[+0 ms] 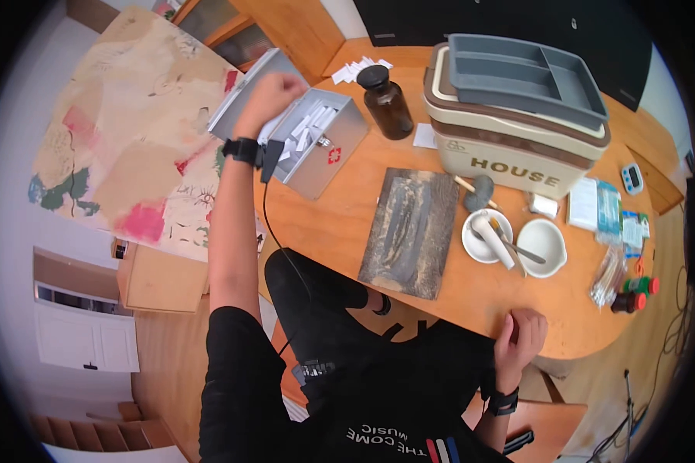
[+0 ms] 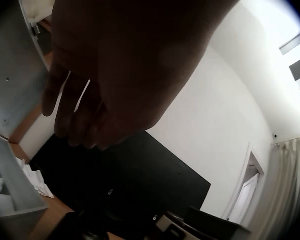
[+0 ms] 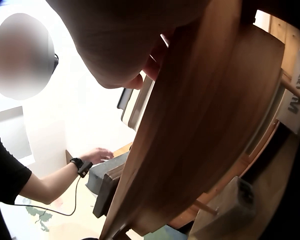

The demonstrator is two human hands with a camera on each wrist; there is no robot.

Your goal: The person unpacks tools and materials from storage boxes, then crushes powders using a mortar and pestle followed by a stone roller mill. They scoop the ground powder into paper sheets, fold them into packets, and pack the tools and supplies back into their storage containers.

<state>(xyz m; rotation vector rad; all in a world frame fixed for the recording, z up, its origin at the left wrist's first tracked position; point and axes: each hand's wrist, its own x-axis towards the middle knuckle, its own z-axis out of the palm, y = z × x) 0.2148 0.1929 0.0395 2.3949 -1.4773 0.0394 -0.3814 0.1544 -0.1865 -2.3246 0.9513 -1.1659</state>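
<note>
the word "house" stands in brown capitals on the front of the cream cooler. a red cross marks the metal box. the black shirt reads "the come music", upside down in the head view. large letters on a pale panel, in the right wrist view, are unclear.

Premises present as a domestic room, evidenced by the wooden table, glazed wooden cabinet, long pale curtain, white cupboard and wood-look flooring.
</note>
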